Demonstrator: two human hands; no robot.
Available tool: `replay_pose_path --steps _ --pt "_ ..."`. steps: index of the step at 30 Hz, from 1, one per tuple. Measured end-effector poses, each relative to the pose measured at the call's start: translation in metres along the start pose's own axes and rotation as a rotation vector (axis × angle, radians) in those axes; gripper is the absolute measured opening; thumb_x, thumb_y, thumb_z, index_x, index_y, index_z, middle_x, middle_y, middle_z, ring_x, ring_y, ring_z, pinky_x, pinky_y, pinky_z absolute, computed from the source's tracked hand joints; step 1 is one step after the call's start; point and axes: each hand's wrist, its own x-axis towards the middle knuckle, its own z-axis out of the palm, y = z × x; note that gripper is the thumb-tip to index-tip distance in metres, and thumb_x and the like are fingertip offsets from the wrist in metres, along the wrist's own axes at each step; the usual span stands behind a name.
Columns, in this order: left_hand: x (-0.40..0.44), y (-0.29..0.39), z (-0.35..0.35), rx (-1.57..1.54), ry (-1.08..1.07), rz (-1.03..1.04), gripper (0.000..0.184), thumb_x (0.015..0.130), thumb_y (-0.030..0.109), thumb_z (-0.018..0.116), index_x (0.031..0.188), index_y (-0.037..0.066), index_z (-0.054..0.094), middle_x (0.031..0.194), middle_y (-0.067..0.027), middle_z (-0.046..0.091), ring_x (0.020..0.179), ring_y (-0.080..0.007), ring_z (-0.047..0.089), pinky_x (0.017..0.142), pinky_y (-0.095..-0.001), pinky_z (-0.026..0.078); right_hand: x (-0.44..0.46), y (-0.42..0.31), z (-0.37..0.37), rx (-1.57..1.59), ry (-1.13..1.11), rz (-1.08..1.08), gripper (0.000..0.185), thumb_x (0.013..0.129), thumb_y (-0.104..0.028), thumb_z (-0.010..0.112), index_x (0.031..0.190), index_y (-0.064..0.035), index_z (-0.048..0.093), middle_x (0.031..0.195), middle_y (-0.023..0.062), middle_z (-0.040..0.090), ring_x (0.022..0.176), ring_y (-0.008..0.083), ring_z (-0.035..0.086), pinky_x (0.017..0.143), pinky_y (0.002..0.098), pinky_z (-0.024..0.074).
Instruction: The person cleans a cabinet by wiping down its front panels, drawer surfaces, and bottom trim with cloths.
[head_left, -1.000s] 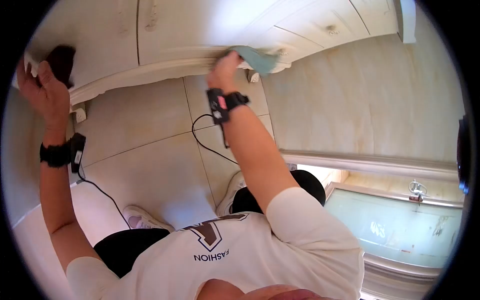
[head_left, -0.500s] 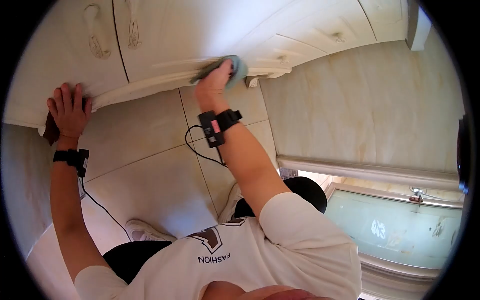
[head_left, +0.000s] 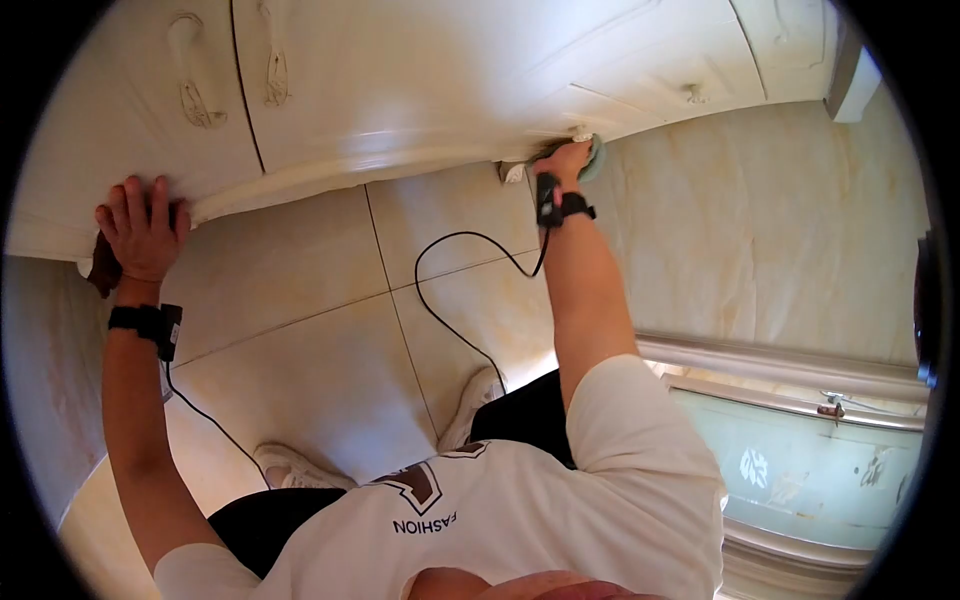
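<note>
My right hand is closed on a grey-green cloth, which it presses against the lower edge of a cream cabinet, close to a small round knob. A curved cabinet foot is just left of that hand. My left hand lies with fingers spread on the cabinet's bottom edge at the far left. Under its palm a dark brown cloth-like piece sticks out; most of it is hidden.
Two ornate handles hang on the cabinet doors. Pale tiles cover the floor, and a marbled wall stands at right. A framed frosted glass panel is at lower right. A black cable loops from my right wrist.
My right hand has slid right along the cabinet's lower edge with the grey-green cloth, reaching the knob near the wall. My left hand stays in place.
</note>
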Motion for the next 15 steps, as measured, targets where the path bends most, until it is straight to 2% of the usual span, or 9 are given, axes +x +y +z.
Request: replay_pose_path --steps 1,2,4,6,7,9,10,13,15 --pt "0.0 -0.001 0.0 0.005 0.004 -0.003 0.041 0.083 0.041 0.06 0.114 0.015 0.06 0.118 -0.0174 0.054 0.105 -0.037 0.051 0.086 -0.0529 0.036 -0.001 0.01 0.015 -0.239 0.042 -0.144 0.061 0.086 -0.042 0.046 0.135 -0.0062 0.037 0.144 0.0134 0.034 0.126 0.028 0.037 0.107 0.0433 0.0283" --pt "0.0 -0.001 0.0 0.009 -0.012 -0.001 0.041 0.083 0.041 0.06 0.114 0.015 0.06 0.118 -0.0173 0.054 0.105 -0.037 0.051 0.087 -0.0527 0.036 -0.021 0.015 0.049 0.259 0.101 -0.124 0.046 0.093 -0.031 0.04 0.131 -0.006 0.039 0.143 0.0149 0.034 0.125 0.0278 0.038 0.106 0.0398 0.0294" --pt "0.0 -0.001 0.0 0.008 -0.02 0.004 0.041 0.082 0.041 0.06 0.113 0.015 0.06 0.118 -0.0172 0.053 0.106 -0.037 0.05 0.087 -0.0525 0.036 -0.125 -0.058 0.034 1.187 -0.118 0.036 0.038 0.097 -0.026 0.039 0.129 -0.0058 0.039 0.137 0.0122 0.038 0.121 0.0255 0.038 0.106 0.0326 0.0259" --pt "-0.001 -0.001 0.002 -0.013 0.007 0.0 0.041 0.083 0.041 0.059 0.114 0.015 0.06 0.12 -0.0175 0.053 0.106 -0.0375 0.05 0.087 -0.0529 0.036 -0.169 -0.071 0.065 0.962 0.052 -0.102 0.036 0.095 -0.031 0.043 0.121 -0.0066 0.042 0.128 0.0073 0.045 0.113 0.0197 0.041 0.098 0.0309 0.0318" --pt "-0.001 0.0 0.003 -0.015 0.01 0.001 0.041 0.083 0.041 0.059 0.114 0.015 0.06 0.12 -0.0175 0.053 0.106 -0.0375 0.05 0.087 -0.0529 0.036 -0.177 -0.081 0.056 0.962 0.057 -0.102 0.036 0.095 -0.031 0.043 0.121 -0.0066 0.042 0.128 0.0073 0.045 0.113 0.0197 0.041 0.098 0.0309 0.0318" --pt "-0.002 0.002 0.002 -0.019 0.063 0.012 0.042 0.083 0.041 0.059 0.116 0.014 0.059 0.122 -0.0183 0.051 0.107 -0.0382 0.049 0.088 -0.0536 0.035 -0.19 -0.105 0.04 0.989 -0.123 -0.088 0.042 0.096 -0.035 0.042 0.126 -0.0058 0.038 0.133 0.0105 0.041 0.117 0.0218 0.039 0.101 0.0306 0.0288" --pt "-0.003 0.001 0.003 -0.021 0.062 0.013 0.042 0.083 0.041 0.059 0.116 0.014 0.059 0.122 -0.0183 0.051 0.107 -0.0382 0.049 0.088 -0.0536 0.035 -0.181 -0.107 0.039 0.91 -0.016 -0.218 0.047 0.096 -0.037 0.041 0.129 -0.0039 0.037 0.134 0.0135 0.04 0.119 0.0233 0.039 0.102 0.0311 0.0284" --pt "-0.008 -0.001 0.006 -0.047 0.055 0.002 0.044 0.084 0.041 0.059 0.118 0.013 0.058 0.124 -0.0192 0.05 0.107 -0.0389 0.049 0.091 -0.0548 0.033 -0.158 -0.109 0.039 0.867 0.098 -0.16 0.05 0.097 -0.041 0.039 0.129 -0.0027 0.036 0.134 0.0116 0.041 0.118 0.0227 0.039 0.104 0.0305 0.0271" --pt "-0.009 -0.003 0.006 -0.054 0.013 0.005 0.045 0.084 0.041 0.059 0.119 0.013 0.057 0.125 -0.0197 0.05 0.109 -0.0399 0.048 0.095 -0.0557 0.03 -0.147 -0.107 0.027 0.864 0.028 -0.113 0.052 0.096 -0.045 0.038 0.127 -0.0031 0.038 0.133 0.0085 0.042 0.116 0.0216 0.04 0.104 0.0314 0.0291"
